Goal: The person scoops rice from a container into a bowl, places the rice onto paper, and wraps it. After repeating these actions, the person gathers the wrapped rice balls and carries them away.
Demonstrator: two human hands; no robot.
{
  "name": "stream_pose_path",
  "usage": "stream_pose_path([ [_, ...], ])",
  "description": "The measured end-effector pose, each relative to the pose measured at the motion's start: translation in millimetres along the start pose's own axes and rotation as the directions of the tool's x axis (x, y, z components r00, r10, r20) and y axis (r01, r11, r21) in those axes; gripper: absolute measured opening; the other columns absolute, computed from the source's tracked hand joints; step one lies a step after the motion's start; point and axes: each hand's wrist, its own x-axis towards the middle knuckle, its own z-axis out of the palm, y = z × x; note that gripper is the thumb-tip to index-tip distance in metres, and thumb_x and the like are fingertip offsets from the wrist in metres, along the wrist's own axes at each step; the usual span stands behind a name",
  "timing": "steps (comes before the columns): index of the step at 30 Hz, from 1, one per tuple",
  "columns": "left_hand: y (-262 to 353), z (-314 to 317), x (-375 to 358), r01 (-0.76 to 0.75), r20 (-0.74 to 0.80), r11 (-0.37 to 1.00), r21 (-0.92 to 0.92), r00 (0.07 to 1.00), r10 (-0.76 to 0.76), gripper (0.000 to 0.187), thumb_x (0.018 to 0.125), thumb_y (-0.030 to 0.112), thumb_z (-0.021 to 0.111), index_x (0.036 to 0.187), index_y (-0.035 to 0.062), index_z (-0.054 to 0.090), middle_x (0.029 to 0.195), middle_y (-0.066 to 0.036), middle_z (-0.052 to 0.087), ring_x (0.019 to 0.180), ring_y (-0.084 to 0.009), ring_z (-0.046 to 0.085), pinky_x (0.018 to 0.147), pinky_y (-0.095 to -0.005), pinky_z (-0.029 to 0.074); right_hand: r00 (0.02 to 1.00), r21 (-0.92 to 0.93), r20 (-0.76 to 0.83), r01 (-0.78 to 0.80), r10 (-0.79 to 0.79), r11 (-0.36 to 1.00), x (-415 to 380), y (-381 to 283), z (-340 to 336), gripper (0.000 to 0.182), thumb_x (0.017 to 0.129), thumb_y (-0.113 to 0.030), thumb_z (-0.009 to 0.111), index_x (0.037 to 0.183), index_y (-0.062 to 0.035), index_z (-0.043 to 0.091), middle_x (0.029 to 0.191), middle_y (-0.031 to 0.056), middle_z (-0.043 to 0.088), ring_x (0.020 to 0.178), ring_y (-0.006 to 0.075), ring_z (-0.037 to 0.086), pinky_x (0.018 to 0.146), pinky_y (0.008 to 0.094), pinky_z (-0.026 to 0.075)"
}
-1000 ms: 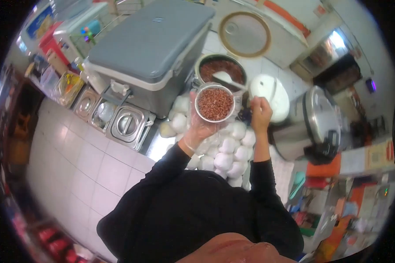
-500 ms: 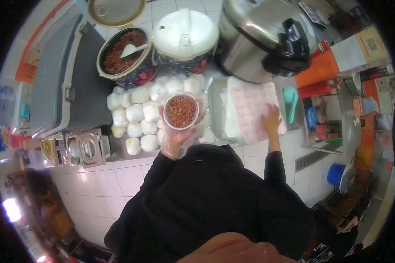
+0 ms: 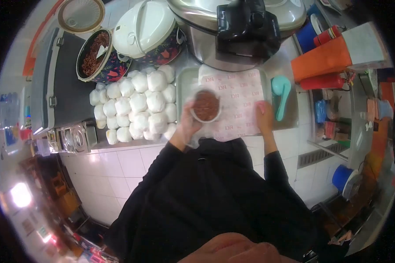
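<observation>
I had one bowl [image 3: 205, 120] of red-brown grains [image 3: 206, 105], one spread of printed paper [image 3: 239, 90] and one turquoise ladle [image 3: 281, 97]. My left hand [image 3: 188, 124] reached forward, curled firmly round the bowl — over the paper's left edge. My right hand [image 3: 264, 117] stretched ahead at its right edge — whether pinching it, I couldn't tell.

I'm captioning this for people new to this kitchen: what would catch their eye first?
Probably the pile of rounded white bundles, heaped on the counter left of the left hand. Next, the bowl of reddish-brown food in that hand, over pink-printed paper whose right edge is by the right hand. Beyond the paper looms a big steel cooker.
</observation>
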Motion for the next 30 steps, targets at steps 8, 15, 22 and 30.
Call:
stream_pose_path([
  [8, -91.3, 40.1, 110.7, -0.103, 0.076, -0.629, 0.771, 0.995, -0.07, 0.078, 0.07, 0.032, 0.076, 0.137, 0.0169, 0.04, 0.139, -0.019, 0.038, 0.125, -0.0452, 0.04, 0.102, -0.0478, 0.041, 1.0, -0.004, -0.011, 0.008, -0.008, 1.0, -5.6, 13.3, 0.7, 0.01, 0.087, -0.012, 0.056, 0.086, -0.0034, 0.061, 0.081, 0.0137, 0.052, 0.075, 0.0298, 0.054, 0.07, 0.038, 0.043],
  [15, -114.3, 50.8, 123.6, 0.089, -0.115, -0.663, 0.744, 0.993, 0.004, 0.085, 0.065, 0.039, 0.078, 0.137, 0.018, 0.039, 0.146, -0.021, 0.03, 0.13, -0.052, 0.03, 0.1, -0.0504, 0.042, 1.0, 0.012, 0.001, 0.006, -0.006, 1.0, -8.3, 19.5, 6.7, 0.011, 0.089, -0.015, 0.057, 0.089, -0.0052, 0.062, 0.081, 0.0134, 0.055, 0.075, 0.0287, 0.057, 0.069, 0.0379, 0.044],
  [22, -102.8, 68.5, 112.0, 0.128, -0.119, -0.556, 0.821, 0.991, 0.053, 0.084, 0.056, 0.029, 0.083, 0.129, 0.018, 0.043, 0.145, -0.019, 0.031, 0.128, -0.0525, 0.034, 0.093, -0.051, 0.047, 0.968, 0.083, 0.231, -0.121, 0.099, 0.989, 21.3, 20.0, -18.4, 0.015, 0.089, -0.017, 0.058, 0.092, -0.0029, 0.063, 0.082, 0.0155, 0.062, 0.073, 0.0304, 0.06, 0.068, 0.038, 0.047],
  [30, -33.3, -22.9, 94.6, 0.027, -0.163, 0.353, 0.935, 0.917, 0.364, 0.07, 0.066, 0.034, 0.077, 0.123, 0.004, 0.049, 0.12, -0.022, 0.053, 0.111, -0.0311, 0.054, 0.091, -0.0409, 0.047, 0.948, -0.18, -0.011, 0.31, -0.317, 0.934, 109.4, -5.3, -0.1, 0.015, 0.088, -0.016, 0.057, 0.095, -0.0049, 0.063, 0.096, 0.015, 0.064, 0.088, 0.0321, 0.06, 0.076, 0.0421, 0.048],
])
